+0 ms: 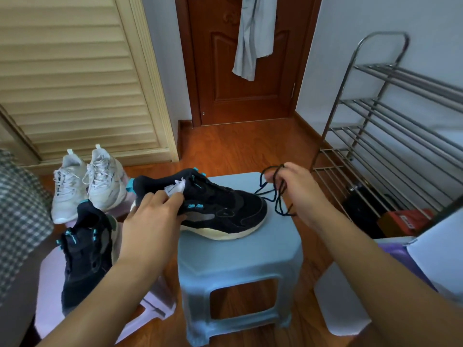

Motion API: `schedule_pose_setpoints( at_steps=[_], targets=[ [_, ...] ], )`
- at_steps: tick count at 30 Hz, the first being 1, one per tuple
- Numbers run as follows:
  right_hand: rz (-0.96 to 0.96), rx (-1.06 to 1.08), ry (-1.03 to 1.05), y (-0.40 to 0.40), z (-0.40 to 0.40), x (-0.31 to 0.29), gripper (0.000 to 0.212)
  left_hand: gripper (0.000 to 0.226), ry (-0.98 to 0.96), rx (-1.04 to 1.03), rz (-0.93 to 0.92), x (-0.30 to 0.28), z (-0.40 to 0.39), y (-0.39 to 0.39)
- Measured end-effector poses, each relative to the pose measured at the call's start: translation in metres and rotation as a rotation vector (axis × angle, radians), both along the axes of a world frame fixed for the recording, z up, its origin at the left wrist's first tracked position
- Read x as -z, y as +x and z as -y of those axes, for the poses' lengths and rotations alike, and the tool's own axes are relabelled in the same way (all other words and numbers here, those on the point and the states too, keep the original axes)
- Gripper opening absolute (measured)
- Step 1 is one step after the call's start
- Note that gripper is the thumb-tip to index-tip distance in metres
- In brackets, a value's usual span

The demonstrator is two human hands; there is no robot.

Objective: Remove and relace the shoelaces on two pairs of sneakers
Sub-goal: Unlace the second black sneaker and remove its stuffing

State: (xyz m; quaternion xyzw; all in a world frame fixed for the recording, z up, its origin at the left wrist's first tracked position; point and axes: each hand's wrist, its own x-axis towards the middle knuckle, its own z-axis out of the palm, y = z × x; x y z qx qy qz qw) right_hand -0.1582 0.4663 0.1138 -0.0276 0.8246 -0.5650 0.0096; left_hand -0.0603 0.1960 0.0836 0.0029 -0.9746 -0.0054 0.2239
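A black sneaker with teal accents and a cream sole lies on its side on a light blue plastic stool, toe to the right, with no lace in its eyelets. My left hand grips its collar by the white tongue lining. To the right of the toe, my right hand holds a bunched black shoelace whose loops hang over the stool top. The second black sneaker rests on a pale pink stool at the lower left. A laced white pair stands behind it.
A steel shoe rack fills the right side, with dark and red items under it. A louvred cupboard door is at the left, a brown door with hanging grey cloth straight ahead. A white box sits at the right.
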Motion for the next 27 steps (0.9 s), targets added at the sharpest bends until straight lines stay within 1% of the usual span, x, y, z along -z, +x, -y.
schedule_pose_setpoints(
  at_steps=[1,3,5,7,10,13,15,17,18,20,22,25,27],
  targets=[
    [-0.030,0.094,-0.003,-0.003,-0.010,-0.004,0.020,0.032,0.013,-0.006,0.011,0.002,0.003,0.000],
    [-0.111,0.236,0.080,-0.008,-0.035,-0.013,0.020,0.034,0.047,0.003,0.014,0.003,0.004,0.001],
    [-0.114,0.328,-0.041,-0.004,-0.059,-0.028,0.017,0.034,0.070,0.041,-0.001,0.001,-0.003,-0.001],
    [-0.121,0.389,-0.139,0.001,-0.081,-0.044,0.020,0.035,0.089,0.085,-0.022,-0.005,-0.018,-0.006],
    [-0.220,0.473,-0.226,0.013,-0.108,-0.077,0.023,0.033,0.147,0.143,-0.029,-0.014,-0.049,-0.014],
    [-0.289,0.534,-0.284,0.028,-0.140,-0.107,0.024,0.031,0.196,0.206,0.007,-0.018,-0.082,-0.018],
    [-0.327,0.577,-0.323,0.038,-0.159,-0.124,0.024,0.032,0.195,0.236,0.032,-0.018,-0.101,-0.019],
    [-0.325,0.593,-0.349,0.047,-0.176,-0.135,0.024,0.032,0.175,0.249,0.036,-0.017,-0.114,-0.020],
    [-0.300,0.604,-0.328,0.052,-0.183,-0.137,0.024,0.032,0.169,0.251,0.041,-0.016,-0.120,-0.021],
    [-0.215,0.633,-0.264,0.057,-0.198,-0.128,0.023,0.034,0.159,0.243,0.053,-0.015,-0.129,-0.023],
    [-0.129,0.692,-0.244,0.060,-0.212,-0.105,0.021,0.036,0.130,0.234,0.078,-0.012,-0.135,-0.023],
    [0.002,0.824,-0.217,0.061,-0.232,-0.049,0.015,0.035,0.061,0.227,0.098,-0.006,-0.138,-0.021],
    [0.129,0.893,-0.162,0.063,-0.243,-0.007,0.017,0.033,0.044,0.223,0.072,0.000,-0.134,-0.020]
  ],
)
